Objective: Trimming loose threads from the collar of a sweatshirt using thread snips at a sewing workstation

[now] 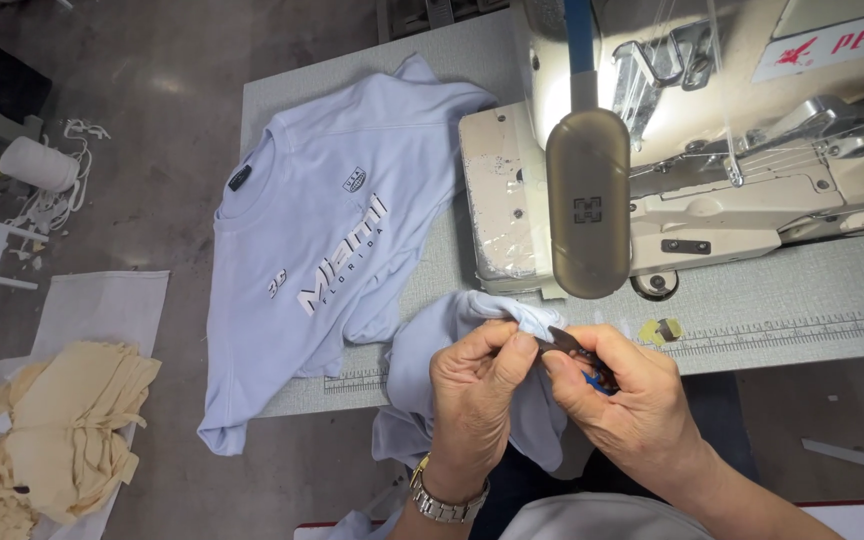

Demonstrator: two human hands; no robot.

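I see the pale blue garment [452, 360] bunched at the surface [802, 300] edge; my left hand [472, 395] pinches its hem, my right hand [627, 395] grips what looks like small snips [572, 347]. Trimming seems underway; next needs a careful close cut.

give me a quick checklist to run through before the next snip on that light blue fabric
1. Left hand pinches the edge of the light blue garment: ok.
2. Right hand grips the small thread snips: ok.
3. Snip tip at the pinched edge, beside the left fingertips: cannot tell if skin is clear of the blades.
4. Thread to be cut visible: cannot tell, too fine.
5. Work held clear of the sewing machine, in front of its bed: ok.
6. Finished light blue t-shirt lies flat on the table, away from the snips: ok.
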